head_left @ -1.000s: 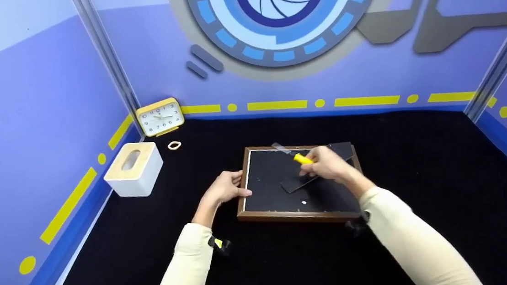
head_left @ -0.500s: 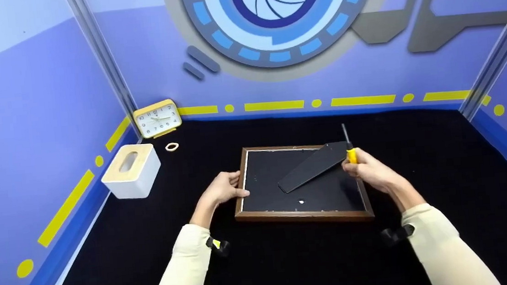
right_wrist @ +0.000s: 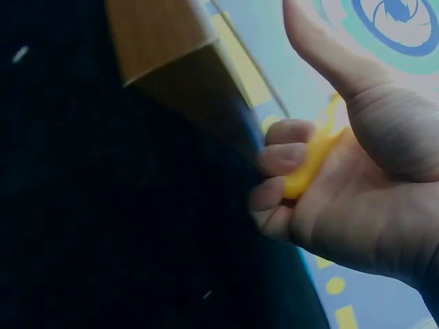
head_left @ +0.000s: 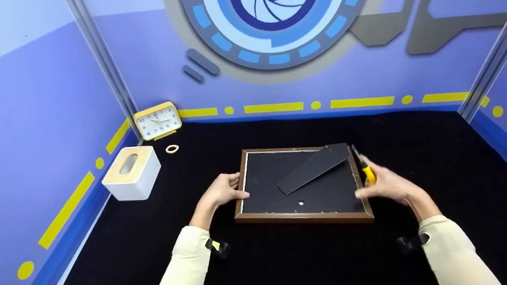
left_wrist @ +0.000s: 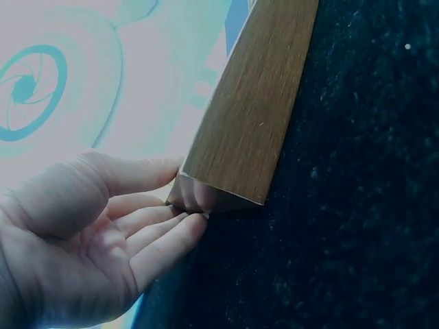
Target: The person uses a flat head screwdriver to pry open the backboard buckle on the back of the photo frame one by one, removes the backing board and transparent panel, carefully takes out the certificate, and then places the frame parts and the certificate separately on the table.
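Note:
A brown wooden picture frame (head_left: pixel 304 219) lies face down on the black cloth, its black backing showing. The stand leg (head_left: pixel 313 169) slants across that backing. At the left edge my left hand (head_left: pixel 221 191) grips the frame, thumb on top and fingers against the side; the left wrist view shows these fingers (left_wrist: pixel 168 250) at the frame's corner. Beside the right edge is my right hand (head_left: pixel 390 183), its fingers curled round the yellow handle of a screwdriver (head_left: pixel 369 174). The thumb is stretched out toward the frame's right edge. In the right wrist view the handle (right_wrist: pixel 312 164) lies in the palm.
To the left stands a white tissue box (head_left: pixel 135 185) with a wooden lid. A yellow alarm clock (head_left: pixel 157 122) sits in the back left corner, with a small pale ring (head_left: pixel 172 148) in front of it. Blue-purple panels wall in the left, back and right sides.
My right hand has moved from above the backing to the frame's right side, keeping the screwdriver, and its thumb has stretched out. The left hand stays on the left edge.

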Tool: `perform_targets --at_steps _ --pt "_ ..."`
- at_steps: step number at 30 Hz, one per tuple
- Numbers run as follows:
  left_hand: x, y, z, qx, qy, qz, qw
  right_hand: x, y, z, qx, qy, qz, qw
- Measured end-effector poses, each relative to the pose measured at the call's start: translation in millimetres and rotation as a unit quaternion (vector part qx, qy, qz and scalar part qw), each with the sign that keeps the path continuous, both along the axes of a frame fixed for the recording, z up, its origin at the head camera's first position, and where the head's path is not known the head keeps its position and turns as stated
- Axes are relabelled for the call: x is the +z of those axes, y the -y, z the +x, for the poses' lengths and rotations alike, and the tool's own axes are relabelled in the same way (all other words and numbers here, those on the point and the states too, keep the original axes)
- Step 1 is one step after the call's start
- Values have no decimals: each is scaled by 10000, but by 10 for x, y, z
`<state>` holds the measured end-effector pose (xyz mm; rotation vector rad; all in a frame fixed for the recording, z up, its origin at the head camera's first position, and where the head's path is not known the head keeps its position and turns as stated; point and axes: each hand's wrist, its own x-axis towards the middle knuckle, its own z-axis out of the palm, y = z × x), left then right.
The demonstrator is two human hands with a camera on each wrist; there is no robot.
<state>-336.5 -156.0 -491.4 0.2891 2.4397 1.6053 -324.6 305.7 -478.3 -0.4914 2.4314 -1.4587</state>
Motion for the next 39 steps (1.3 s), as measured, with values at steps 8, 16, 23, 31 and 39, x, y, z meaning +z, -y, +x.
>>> perform_targets --at_steps 8,16,23,31,39 --pt "23 10 -12 -21 -176 -218 9996 -51 11 3 741 -275 752 9940" --pt "225 6 132 -188 -821 -2394 9673 -65 -15 -38 826 -200 507 9951" --pt "335 -18 87 -13 -738 -2976 9518 -8 -87 87 1226 -295 1452 9813" --pt "208 153 -417 -145 -222 -1236 9920 40 68 139 1402 -320 1984 9695" --pt "76 161 -362 8 -336 -853 9958 -35 -130 95 1113 -890 1629 9763"
